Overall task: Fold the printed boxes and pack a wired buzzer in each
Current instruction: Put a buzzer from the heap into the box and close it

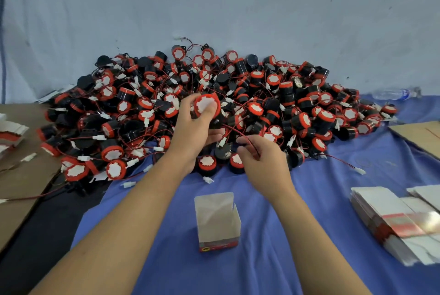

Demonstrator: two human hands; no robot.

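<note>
Fingers of the left hand curl round a red-capped buzzer, lifting it just above the pile of buzzers, its white face turned toward the camera and partly covered by the thumb. The buzzer's red and black wire trails down and to the right, where the right hand pinches it between thumb and fingertips, close beside the left hand. A white connector hangs between the two hands. Nearer the person, below the gap between the forearms and touching neither, a folded box stands upright on the blue cloth, its top open, one flap raised at the back and a red printed band along its base. The heap of black and red buzzers, tangled with wires and white plugs, spreads across the far side of the table against a pale sheet. Stacks of flat boxes lie at the right edge, and another stack sits on brown cardboard at the left. A plastic water bottle lies on its side behind the pile at the right.
</note>
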